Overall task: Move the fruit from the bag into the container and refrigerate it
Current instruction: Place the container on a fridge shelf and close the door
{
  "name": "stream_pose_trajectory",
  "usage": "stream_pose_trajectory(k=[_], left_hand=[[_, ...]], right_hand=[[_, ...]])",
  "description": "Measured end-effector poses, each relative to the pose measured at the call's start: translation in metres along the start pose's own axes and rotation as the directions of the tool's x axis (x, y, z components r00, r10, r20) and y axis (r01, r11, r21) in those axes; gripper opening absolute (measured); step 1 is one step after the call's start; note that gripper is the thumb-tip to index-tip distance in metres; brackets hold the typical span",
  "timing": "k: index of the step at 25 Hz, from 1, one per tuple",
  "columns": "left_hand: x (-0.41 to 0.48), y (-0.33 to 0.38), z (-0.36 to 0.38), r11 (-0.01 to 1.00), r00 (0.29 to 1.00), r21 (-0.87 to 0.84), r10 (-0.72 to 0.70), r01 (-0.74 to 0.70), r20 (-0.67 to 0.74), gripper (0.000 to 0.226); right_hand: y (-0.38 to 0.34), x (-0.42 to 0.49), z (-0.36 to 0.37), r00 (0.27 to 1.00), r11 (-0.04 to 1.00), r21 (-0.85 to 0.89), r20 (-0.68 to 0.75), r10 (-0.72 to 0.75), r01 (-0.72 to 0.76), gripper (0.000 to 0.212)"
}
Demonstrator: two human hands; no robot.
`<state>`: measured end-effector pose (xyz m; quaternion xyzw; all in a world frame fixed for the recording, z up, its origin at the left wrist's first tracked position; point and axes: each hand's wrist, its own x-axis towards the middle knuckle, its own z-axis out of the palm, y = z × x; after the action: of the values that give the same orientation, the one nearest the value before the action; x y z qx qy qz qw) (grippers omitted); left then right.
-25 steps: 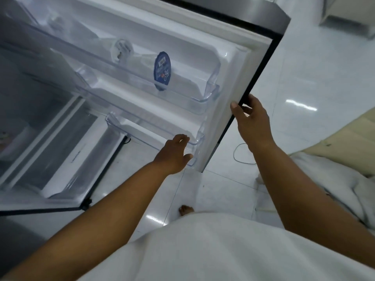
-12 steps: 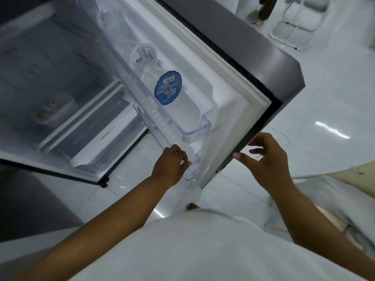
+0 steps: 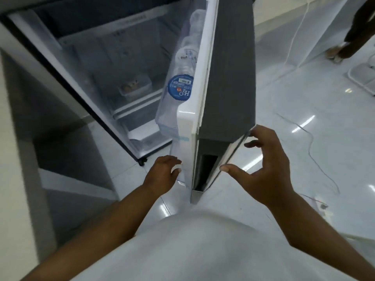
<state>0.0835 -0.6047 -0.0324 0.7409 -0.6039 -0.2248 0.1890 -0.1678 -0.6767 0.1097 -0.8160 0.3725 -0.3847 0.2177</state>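
The fridge stands open, and its grey door (image 3: 229, 67) is swung part way toward the cabinet. A clear container (image 3: 135, 87) with brownish fruit inside sits on a glass shelf deep in the fridge. My left hand (image 3: 162, 173) rests against the white inner edge of the door near its bottom, fingers curled. My right hand (image 3: 263, 165) is spread open beside the door's outer bottom corner, with its fingertips and thumb at the metal edge. Neither hand holds anything loose.
Water bottles with a blue label (image 3: 180, 87) fill the door shelf. A white wall (image 3: 14, 138) stands at the left. Thin cables (image 3: 312, 147) trail over the glossy white floor at the right, and another person's legs (image 3: 353, 37) are at the far right.
The door has swung from wide open toward the cabinet. My right hand let go of the door's edge and now hovers spread at its outer corner. The container has come into view inside.
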Motion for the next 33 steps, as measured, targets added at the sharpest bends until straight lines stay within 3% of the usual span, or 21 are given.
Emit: stream_pose_trajectory(k=[3, 7, 10, 14, 17, 20, 26, 33], left_hand=[[-0.028, -0.024, -0.011, 0.987, 0.991, -0.089, -0.133, 0.132, -0.002, 0.055], [-0.048, -0.049, -0.034, 0.852, 0.953, -0.451, -0.303, 0.267, -0.009, 0.068], [-0.05, -0.07, -0.06, 0.725, 0.913, -0.607, -0.409, 0.326, 0.002, 0.079], [-0.036, -0.095, -0.094, 0.668, 0.875, -0.604, -0.473, 0.434, 0.105, 0.095], [-0.015, -0.107, -0.122, 0.565, 0.828, -0.68, -0.55, 0.467, 0.111, 0.102], [0.006, -0.122, -0.141, 0.504, 0.789, -0.729, -0.609, 0.463, 0.08, 0.101], [0.043, -0.158, -0.174, 0.496, 0.734, -0.733, -0.68, 0.465, 0.005, 0.091], [0.09, -0.183, -0.211, 0.44, 0.702, -0.824, -0.708, 0.356, -0.075, 0.073]], right_hand=[[-0.04, 0.045, 0.033, 0.981, 0.981, -0.013, 0.029, -0.194, 0.194, 0.091], [-0.088, 0.095, 0.085, 0.933, 0.922, -0.154, 0.118, -0.34, 0.355, 0.082], [-0.114, 0.119, 0.128, 0.924, 0.898, -0.227, 0.161, -0.348, 0.377, 0.076], [-0.142, 0.145, 0.181, 0.933, 0.881, -0.31, 0.154, -0.325, 0.358, 0.075], [-0.159, 0.162, 0.214, 0.937, 0.882, -0.318, 0.159, -0.311, 0.347, 0.08], [-0.165, 0.18, 0.237, 0.928, 0.875, -0.321, 0.207, -0.309, 0.363, 0.087], [-0.152, 0.219, 0.271, 0.852, 0.829, -0.263, 0.334, -0.402, 0.494, 0.092], [-0.117, 0.255, 0.311, 0.75, 0.786, -0.196, 0.497, -0.436, 0.587, 0.096]])
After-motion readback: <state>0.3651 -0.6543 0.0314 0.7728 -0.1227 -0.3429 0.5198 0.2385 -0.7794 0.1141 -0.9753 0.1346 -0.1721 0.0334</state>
